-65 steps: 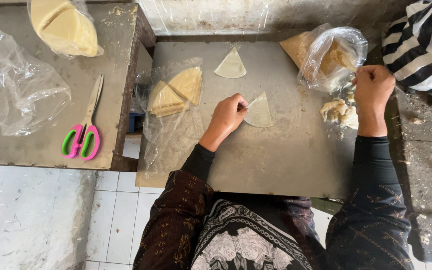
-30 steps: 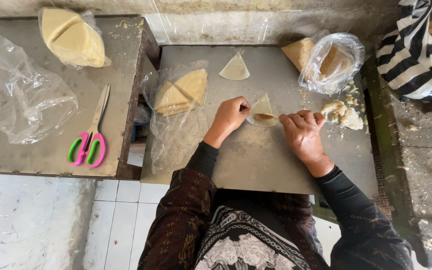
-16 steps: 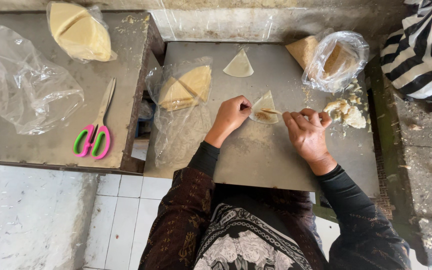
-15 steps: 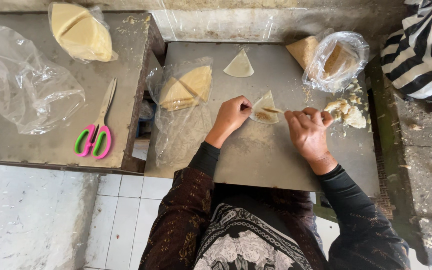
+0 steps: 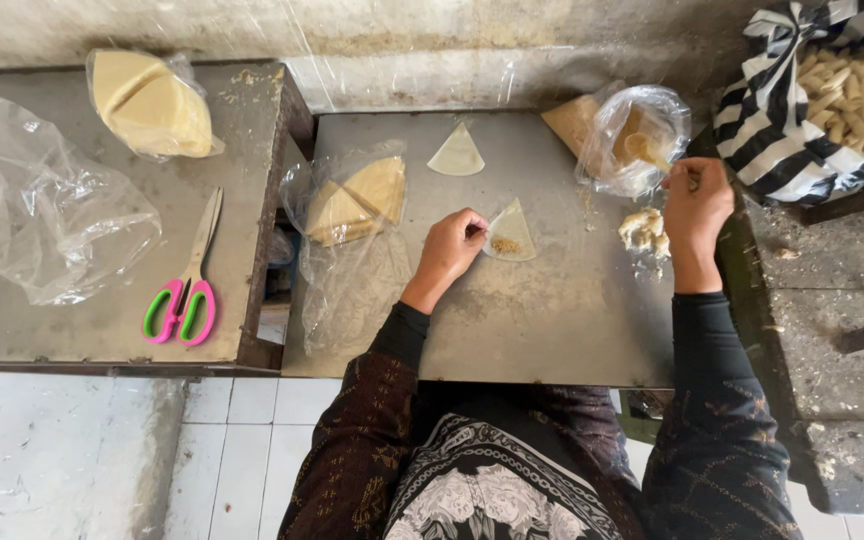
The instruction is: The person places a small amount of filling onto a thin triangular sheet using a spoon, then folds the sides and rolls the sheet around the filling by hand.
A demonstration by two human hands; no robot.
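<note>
My left hand (image 5: pixel 455 246) pins the left corner of a thin triangular pastry wrapper (image 5: pixel 514 228) that lies flat on the grey metal table (image 5: pixel 512 320). A small heap of brown filling (image 5: pixel 504 245) sits on the wrapper. My right hand (image 5: pixel 694 205) is over by a clear plastic bag of filling (image 5: pixel 637 135), fingers closed on a spoon handle (image 5: pixel 690 180) whose bowl reaches into the bag. A second bare wrapper (image 5: pixel 457 155) lies farther back.
A plastic bag of stacked wrappers (image 5: pixel 352 200) lies left of my left hand. A pale lump (image 5: pixel 642 230) rests by the filling bag. Pink-handled scissors (image 5: pixel 187 290), another wrapper bag (image 5: pixel 147 100) and an empty plastic bag (image 5: pixel 37 200) sit on the left table. A striped cloth holds rolled pieces (image 5: pixel 852 90).
My right hand has left the wrapper and moved right and back to the filling bag. Brown filling now lies on the wrapper. My left hand stays on the wrapper's corner.
</note>
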